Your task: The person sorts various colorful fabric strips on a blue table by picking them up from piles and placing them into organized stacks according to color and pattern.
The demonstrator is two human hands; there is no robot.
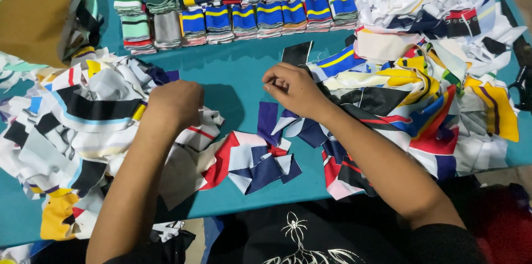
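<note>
Left hand [176, 103] clenched on scrap pile [83, 125], right hand [293, 89] pinching black strip [297, 53], long axis pointing away

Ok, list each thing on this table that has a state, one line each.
left hand: closed, knuckles up, resting on loose fabric scraps
right hand: fingers curled, over the teal table; whether it pinches anything cannot be told
folded striped bands: stacked in neat rows at the far edge
left scrap pile: loose, jumbled
right scrap pile: loose, heaped
red, white and navy scraps: lying flat, overlapping
</note>
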